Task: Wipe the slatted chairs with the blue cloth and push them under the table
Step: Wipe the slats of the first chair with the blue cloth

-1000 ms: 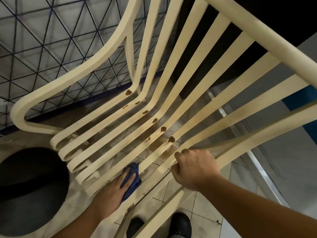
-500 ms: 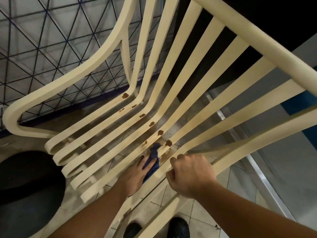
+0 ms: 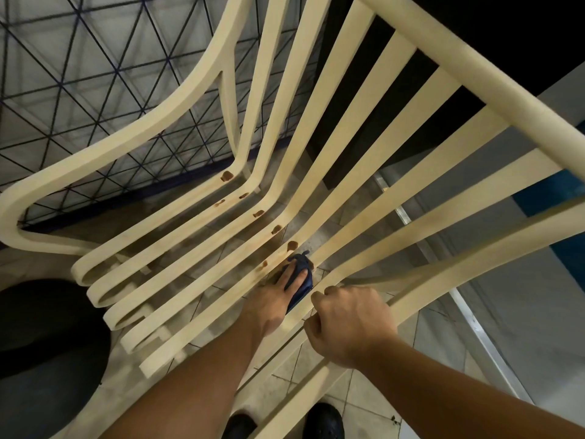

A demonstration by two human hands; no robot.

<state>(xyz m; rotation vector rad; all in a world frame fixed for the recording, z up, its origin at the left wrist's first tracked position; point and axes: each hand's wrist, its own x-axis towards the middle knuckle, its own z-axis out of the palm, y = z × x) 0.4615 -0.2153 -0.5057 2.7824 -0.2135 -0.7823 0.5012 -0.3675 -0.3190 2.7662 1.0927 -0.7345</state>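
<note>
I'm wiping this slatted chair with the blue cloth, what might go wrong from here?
The bunched blue cloth, pressed by the left hand on the chair, may slip through a gap. The brown stains beside it might smear. If the right hand loosens its grip, the chair could shift toward the shoes.

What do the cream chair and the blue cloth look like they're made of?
The chair looks like moulded plastic, matt cream: smooth curved slats with rounded edges. The cloth is probably soft fabric, dark blue: it bunches into folds under the left hand; its weave is too small to tell.
</note>
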